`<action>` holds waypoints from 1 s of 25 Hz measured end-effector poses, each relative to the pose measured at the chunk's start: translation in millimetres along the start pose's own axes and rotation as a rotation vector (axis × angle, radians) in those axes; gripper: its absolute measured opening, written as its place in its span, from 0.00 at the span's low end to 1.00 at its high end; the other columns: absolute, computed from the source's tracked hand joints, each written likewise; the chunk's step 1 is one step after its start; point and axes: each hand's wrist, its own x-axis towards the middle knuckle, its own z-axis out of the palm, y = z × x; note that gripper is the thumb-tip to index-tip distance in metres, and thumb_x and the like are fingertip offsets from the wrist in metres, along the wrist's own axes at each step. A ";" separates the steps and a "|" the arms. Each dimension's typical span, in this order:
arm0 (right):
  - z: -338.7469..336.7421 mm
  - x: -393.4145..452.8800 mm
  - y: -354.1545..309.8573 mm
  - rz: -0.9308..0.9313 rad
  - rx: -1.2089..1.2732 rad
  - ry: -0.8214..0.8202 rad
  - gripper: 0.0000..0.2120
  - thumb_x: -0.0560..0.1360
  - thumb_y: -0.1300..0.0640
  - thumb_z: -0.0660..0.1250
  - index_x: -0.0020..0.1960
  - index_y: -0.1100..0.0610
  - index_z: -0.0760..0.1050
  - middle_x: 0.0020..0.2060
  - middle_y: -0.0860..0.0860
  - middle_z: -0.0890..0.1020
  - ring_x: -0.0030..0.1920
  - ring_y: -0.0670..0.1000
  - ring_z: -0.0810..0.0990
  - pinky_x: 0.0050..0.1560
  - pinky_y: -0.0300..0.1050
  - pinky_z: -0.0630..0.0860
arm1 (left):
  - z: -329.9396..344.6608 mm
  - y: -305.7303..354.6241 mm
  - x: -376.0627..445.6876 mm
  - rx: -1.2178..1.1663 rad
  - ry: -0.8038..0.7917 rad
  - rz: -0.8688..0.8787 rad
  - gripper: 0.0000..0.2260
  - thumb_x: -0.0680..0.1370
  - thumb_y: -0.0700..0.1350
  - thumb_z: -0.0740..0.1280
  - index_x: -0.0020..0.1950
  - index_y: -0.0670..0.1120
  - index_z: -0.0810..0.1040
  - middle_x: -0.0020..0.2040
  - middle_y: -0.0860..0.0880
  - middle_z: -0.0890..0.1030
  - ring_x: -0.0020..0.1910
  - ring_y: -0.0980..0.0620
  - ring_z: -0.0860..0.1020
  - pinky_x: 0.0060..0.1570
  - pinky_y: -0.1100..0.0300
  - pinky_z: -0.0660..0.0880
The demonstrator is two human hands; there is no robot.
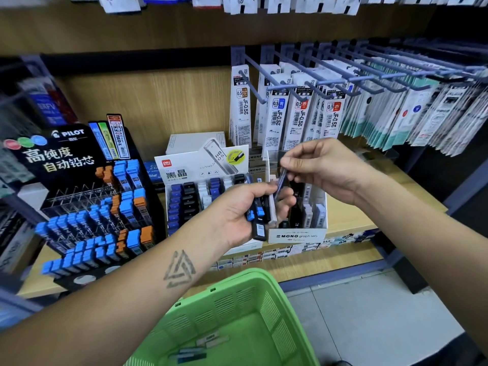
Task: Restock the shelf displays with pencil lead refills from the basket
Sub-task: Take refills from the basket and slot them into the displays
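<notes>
Here both forearms reach toward the shelf; the left hand (237, 210) grips a bundle of lead refill cases (260, 212), the right hand (320, 165) pinches one slim case (280, 182).

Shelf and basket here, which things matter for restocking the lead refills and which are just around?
Part of the job:
left hand holding a bunch of refill cases
right hand pinching one refill
green basket
MONO display box
Pilot rack
Deli box

Just around:
hanging pen refills
</notes>
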 end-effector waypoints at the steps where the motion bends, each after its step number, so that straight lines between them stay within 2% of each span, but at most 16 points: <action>1: 1.2 0.1 0.5 -0.012 -0.036 -0.003 0.14 0.67 0.64 0.75 0.51 0.68 0.80 0.38 0.60 0.82 0.34 0.51 0.81 0.35 0.37 0.79 | -1.3 0.9 0.0 0.015 0.000 -0.009 0.07 0.81 0.36 0.62 0.56 0.38 0.77 0.41 0.41 0.83 0.34 0.49 0.83 0.28 0.62 0.78; 5: 10.1 3.5 6.5 -0.117 -0.243 0.028 0.13 0.69 0.66 0.77 0.51 0.69 0.80 0.37 0.59 0.84 0.36 0.51 0.82 0.38 0.39 0.79 | -6.2 2.1 -0.3 0.005 -0.007 -0.024 0.05 0.80 0.37 0.62 0.51 0.38 0.78 0.41 0.42 0.81 0.38 0.50 0.79 0.27 0.64 0.75; 7: 14.7 2.7 8.4 -0.145 -0.329 0.029 0.10 0.71 0.65 0.76 0.51 0.65 0.83 0.40 0.57 0.85 0.38 0.49 0.82 0.40 0.38 0.78 | -6.9 1.1 -2.3 -0.006 -0.036 -0.044 0.04 0.79 0.36 0.62 0.47 0.39 0.76 0.38 0.44 0.78 0.36 0.52 0.74 0.27 0.65 0.72; 9: 18.8 1.5 9.2 -0.131 -0.374 0.026 0.11 0.72 0.61 0.76 0.54 0.60 0.83 0.44 0.59 0.85 0.41 0.50 0.82 0.39 0.38 0.77 | -6.4 1.7 -1.7 -0.037 -0.011 -0.030 0.06 0.78 0.35 0.62 0.42 0.39 0.75 0.36 0.45 0.75 0.33 0.53 0.71 0.28 0.65 0.71; 11: 22.2 -0.9 7.0 -0.095 -0.382 0.030 0.13 0.73 0.59 0.76 0.54 0.62 0.80 0.43 0.63 0.84 0.39 0.53 0.80 0.36 0.42 0.76 | -5.8 5.4 1.6 -0.095 0.061 0.044 0.08 0.79 0.35 0.62 0.41 0.38 0.76 0.35 0.44 0.76 0.31 0.51 0.74 0.33 0.61 0.75; 13: 24.8 -4.5 4.3 -0.043 -0.409 -0.013 0.15 0.72 0.57 0.76 0.50 0.66 0.75 0.37 0.63 0.83 0.33 0.55 0.79 0.30 0.43 0.74 | -5.4 9.5 3.8 -0.119 0.124 0.129 0.10 0.81 0.36 0.61 0.41 0.37 0.77 0.34 0.42 0.80 0.31 0.48 0.79 0.41 0.55 0.78; 16: 35.2 -10.4 5.4 0.084 -0.383 -0.154 0.13 0.72 0.61 0.75 0.49 0.64 0.72 0.34 0.61 0.85 0.31 0.56 0.83 0.29 0.42 0.78 | -5.6 12.8 3.2 -0.119 0.112 0.158 0.11 0.83 0.39 0.59 0.46 0.38 0.78 0.42 0.41 0.83 0.39 0.44 0.82 0.48 0.48 0.77; 19: 41.1 -9.2 9.9 0.139 -0.220 -0.180 0.13 0.71 0.67 0.74 0.52 0.65 0.73 0.34 0.62 0.84 0.32 0.56 0.84 0.34 0.43 0.81 | -10.0 12.9 5.5 -0.123 0.094 0.155 0.09 0.83 0.41 0.59 0.56 0.42 0.78 0.55 0.42 0.83 0.44 0.42 0.82 0.48 0.46 0.76; 20: 40.4 -8.3 9.7 0.156 -0.175 -0.184 0.14 0.71 0.69 0.74 0.53 0.66 0.74 0.35 0.63 0.84 0.32 0.56 0.84 0.35 0.43 0.82 | -10.7 12.7 5.7 -0.119 0.090 0.152 0.10 0.83 0.41 0.59 0.57 0.41 0.78 0.56 0.42 0.83 0.45 0.43 0.83 0.47 0.47 0.76; 23: 34.1 -7.6 4.2 0.190 -0.166 -0.200 0.10 0.73 0.73 0.70 0.54 0.67 0.78 0.39 0.66 0.84 0.33 0.56 0.84 0.37 0.42 0.82 | -12.5 17.7 5.2 -0.170 0.081 0.179 0.12 0.84 0.40 0.57 0.49 0.37 0.78 0.45 0.40 0.85 0.42 0.45 0.85 0.51 0.47 0.77; 25: 28.0 -7.9 1.2 0.191 -0.165 -0.176 0.09 0.74 0.73 0.69 0.53 0.68 0.79 0.41 0.67 0.84 0.34 0.56 0.85 0.37 0.42 0.83 | -14.6 23.7 6.6 -0.231 0.122 0.222 0.11 0.83 0.38 0.58 0.46 0.36 0.77 0.43 0.38 0.84 0.41 0.45 0.84 0.47 0.48 0.80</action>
